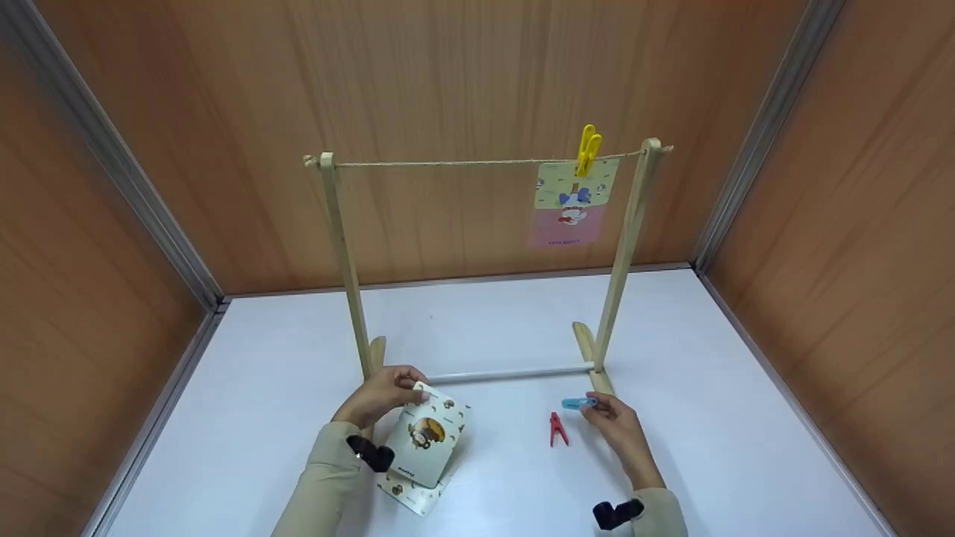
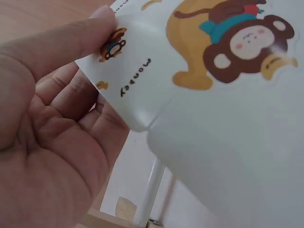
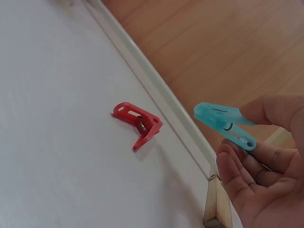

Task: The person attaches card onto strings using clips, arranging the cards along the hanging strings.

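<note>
- Head view: the left hand [image 1: 382, 394] pinches the top edge of a monkey card [image 1: 425, 441], just in front of the left foot of the wooden rack [image 1: 339, 246]. The card is thin, glossy and rectangular, and its long axis runs from the fingers down toward the person. Another card [image 1: 403, 494] lies under it on the white desk [image 1: 709, 418]. The right hand [image 1: 618, 425] pinches a blue peg [image 1: 579, 403] near the right foot of the rack. The peg points left, toward the card. A red peg [image 1: 557, 429] lies on the desk between the hands, nearer to the right one. On the string [image 1: 448, 162] a yellow peg [image 1: 588, 149] holds a hung card [image 1: 573, 201] near the right post.
- Left wrist view: the thumb [image 2: 61, 45] presses on the corner of the card [image 2: 213, 95], with the other fingers curled behind it. The card bends a little.
- Right wrist view: thumb and fingers [image 3: 266, 159] pinch the tail of the blue peg [image 3: 223, 122], a smooth plastic one. Its jaws look closed. The red peg [image 3: 138, 122] lies flat, apart from the hand [image 3: 263, 171].
</note>
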Tool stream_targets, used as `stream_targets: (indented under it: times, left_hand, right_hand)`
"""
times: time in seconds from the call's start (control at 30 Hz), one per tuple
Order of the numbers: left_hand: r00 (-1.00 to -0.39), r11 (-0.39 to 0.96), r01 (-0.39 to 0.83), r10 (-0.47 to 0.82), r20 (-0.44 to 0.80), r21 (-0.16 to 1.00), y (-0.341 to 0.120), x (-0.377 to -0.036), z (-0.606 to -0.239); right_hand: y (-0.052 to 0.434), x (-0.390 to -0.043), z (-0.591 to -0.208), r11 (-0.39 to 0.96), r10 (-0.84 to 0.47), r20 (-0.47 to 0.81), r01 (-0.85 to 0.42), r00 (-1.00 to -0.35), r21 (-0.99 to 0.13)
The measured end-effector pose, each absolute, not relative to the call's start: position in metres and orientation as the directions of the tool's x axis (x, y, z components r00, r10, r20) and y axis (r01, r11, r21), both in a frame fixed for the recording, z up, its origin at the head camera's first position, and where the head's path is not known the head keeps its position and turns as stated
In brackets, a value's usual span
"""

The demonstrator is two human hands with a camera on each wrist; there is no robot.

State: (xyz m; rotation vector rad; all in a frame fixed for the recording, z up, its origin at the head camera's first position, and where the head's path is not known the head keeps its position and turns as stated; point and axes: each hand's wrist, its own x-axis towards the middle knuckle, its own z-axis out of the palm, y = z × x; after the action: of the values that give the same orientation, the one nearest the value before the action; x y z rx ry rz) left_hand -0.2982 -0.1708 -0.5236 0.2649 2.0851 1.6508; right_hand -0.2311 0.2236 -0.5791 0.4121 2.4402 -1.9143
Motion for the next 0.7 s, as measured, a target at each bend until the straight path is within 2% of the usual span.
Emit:
stream_targets:
  times: [0.4, 0.7]
  left_hand:
    - [-0.939, 0.16, -0.138, 0.293, -0.18, 0.978, -0.154, -0.3, -0.511]
    - [-0.975, 0.043, -0.143, 0.164, -0.148, 0.989, -0.139, -0.305, -0.501]
  right_hand:
    - [0.221, -0.24, -0.562, 0.118, 0.193, -0.136, 0.161, -0.972, -0.98]
    - [0.215, -0.246, -0.544, 0.1, 0.189, -0.132, 0.153, -0.973, -0.983]
